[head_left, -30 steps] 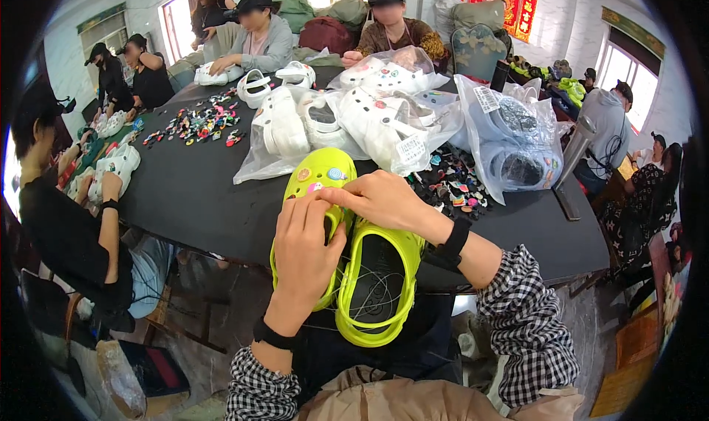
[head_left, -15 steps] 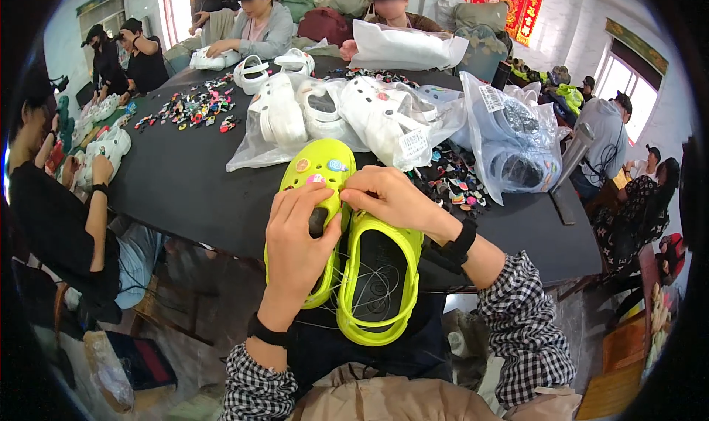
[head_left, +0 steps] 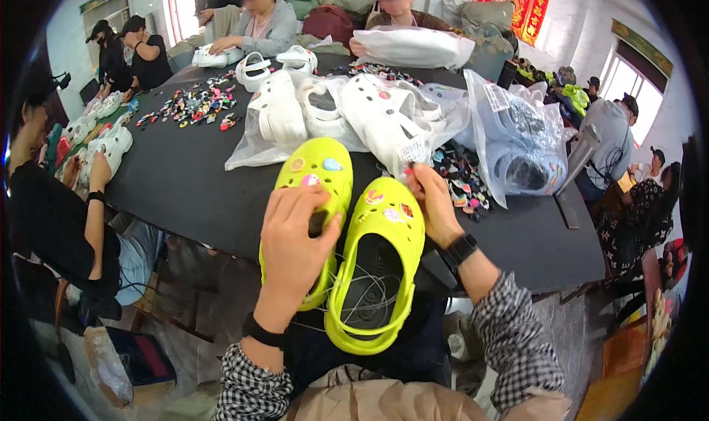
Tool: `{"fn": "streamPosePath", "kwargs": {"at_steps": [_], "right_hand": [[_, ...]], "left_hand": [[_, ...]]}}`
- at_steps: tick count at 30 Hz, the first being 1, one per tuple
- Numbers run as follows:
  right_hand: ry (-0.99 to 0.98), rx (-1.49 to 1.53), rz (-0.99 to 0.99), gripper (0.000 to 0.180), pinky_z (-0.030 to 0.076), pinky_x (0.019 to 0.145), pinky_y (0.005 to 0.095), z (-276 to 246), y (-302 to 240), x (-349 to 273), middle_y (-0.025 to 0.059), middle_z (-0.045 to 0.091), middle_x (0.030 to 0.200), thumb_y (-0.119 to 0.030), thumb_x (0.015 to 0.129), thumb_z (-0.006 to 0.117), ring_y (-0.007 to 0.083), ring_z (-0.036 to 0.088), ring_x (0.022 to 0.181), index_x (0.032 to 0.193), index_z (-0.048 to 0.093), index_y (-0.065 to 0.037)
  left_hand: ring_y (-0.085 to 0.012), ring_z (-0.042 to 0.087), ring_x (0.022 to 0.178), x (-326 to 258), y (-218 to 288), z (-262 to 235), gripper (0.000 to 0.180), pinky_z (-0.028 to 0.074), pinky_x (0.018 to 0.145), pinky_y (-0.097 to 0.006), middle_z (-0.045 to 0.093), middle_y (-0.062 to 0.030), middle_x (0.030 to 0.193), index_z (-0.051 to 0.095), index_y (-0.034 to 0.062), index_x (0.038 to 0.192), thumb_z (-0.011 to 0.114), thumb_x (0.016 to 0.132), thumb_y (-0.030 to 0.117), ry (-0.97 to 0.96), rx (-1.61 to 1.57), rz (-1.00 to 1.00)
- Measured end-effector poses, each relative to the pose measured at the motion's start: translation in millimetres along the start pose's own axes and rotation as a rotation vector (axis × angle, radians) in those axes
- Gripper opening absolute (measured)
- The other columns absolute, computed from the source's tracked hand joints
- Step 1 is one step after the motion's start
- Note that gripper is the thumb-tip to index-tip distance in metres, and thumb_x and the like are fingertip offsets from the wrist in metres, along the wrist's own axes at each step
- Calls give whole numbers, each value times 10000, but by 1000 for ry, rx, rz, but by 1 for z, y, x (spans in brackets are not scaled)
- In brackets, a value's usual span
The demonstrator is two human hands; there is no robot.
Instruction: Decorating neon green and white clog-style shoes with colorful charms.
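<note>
Left hand (head_left: 295, 233): fingers bent over the upper of a lime-green, round-toed clog (head_left: 337, 188), clamped on it. Ahead of these fingertips, on that toe: 3 small charms, comprising 1 round orange (head_left: 298, 165), 1 blue (head_left: 332, 165) and 1 pink (head_left: 310, 179). Right hand (head_left: 437, 207): thumb and forefinger together on a small red piece (head_left: 408, 172), its form too small to tell. Between the 2 hands: a matching lime-green clog (head_left: 400, 233), toe pointing away, bearing several coloured charms, with loops of thin clear cord (head_left: 373, 292) across its opening. Just beyond the right fingertips: white perforated clogs (head_left: 380, 114) in clear plastic. Right of those fingers: a heap of small multicoloured charms (head_left: 469, 192); farther right, pale-blue clogs (head_left: 521, 125), bagged in clear plastic. Beneath the heap: a matt black tabletop (head_left: 199, 188).
</note>
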State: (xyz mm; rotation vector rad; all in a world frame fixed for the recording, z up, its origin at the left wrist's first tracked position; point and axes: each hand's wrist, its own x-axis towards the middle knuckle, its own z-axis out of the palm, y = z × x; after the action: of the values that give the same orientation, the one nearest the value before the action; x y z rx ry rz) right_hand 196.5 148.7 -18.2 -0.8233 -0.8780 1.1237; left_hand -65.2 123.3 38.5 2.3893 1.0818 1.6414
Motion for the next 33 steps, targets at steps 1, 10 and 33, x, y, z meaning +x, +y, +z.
{"fn": "streamPosePath", "kwargs": {"at_steps": [1, 10, 33], "right_hand": [[-5, 3, 5, 267, 376, 629, 196, 9, -8, -2, -29, 530, 770, -246, 1019, 526, 47, 451, 684, 914, 616, -17], [-206, -975, -572, 238, 494, 708, 359, 46, -44, -4, 155, 642, 825, -191, 980, 571, 243, 644, 764, 956, 666, 25], [115, -1440, -564, 429, 540, 702, 367, -41, -115, -39, 168, 618, 1082, -86, 824, 714, 283, 673, 832, 1225, 573, -22]], "left_hand": [[-320, 607, 979, 1, 3, 1, 304, 493, 877, -402, 679, -132, 1023, 658, 9, 958, 767, 675, -10, 2, -23, -7], [-313, 592, 1003, 10, 26, -20, 293, 474, 884, -392, 650, -134, 982, 633, 6, 997, 745, 734, 69, 126, 44, 70], [-330, 677, 668, -65, 41, -31, 893, 536, 564, -394, 677, -184, 916, 446, -32, 1376, 823, 692, 402, -330, 295, -161]]}}
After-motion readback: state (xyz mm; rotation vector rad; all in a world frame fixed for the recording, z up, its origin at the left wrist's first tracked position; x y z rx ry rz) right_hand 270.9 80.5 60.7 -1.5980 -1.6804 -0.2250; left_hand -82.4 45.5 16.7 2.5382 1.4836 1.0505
